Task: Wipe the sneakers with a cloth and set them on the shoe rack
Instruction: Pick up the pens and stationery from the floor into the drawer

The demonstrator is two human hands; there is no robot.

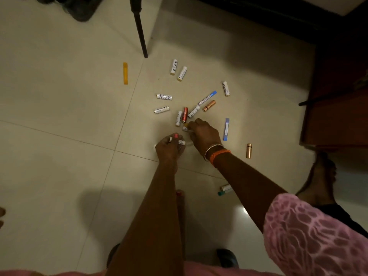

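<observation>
Head camera, looking down: bare tiled floor spreads wide to the left of two reaching arms. The left hand clutches white batteries; the right hand pinches another white battery off the floor. Beyond them lie scattered batteries, blue strips and a yellow strip. A black pole and dark furniture hem the far side. No sneakers, cloth or rack can be seen.

Both hands pinch white batteries among others scattered on the tiled floor
</observation>
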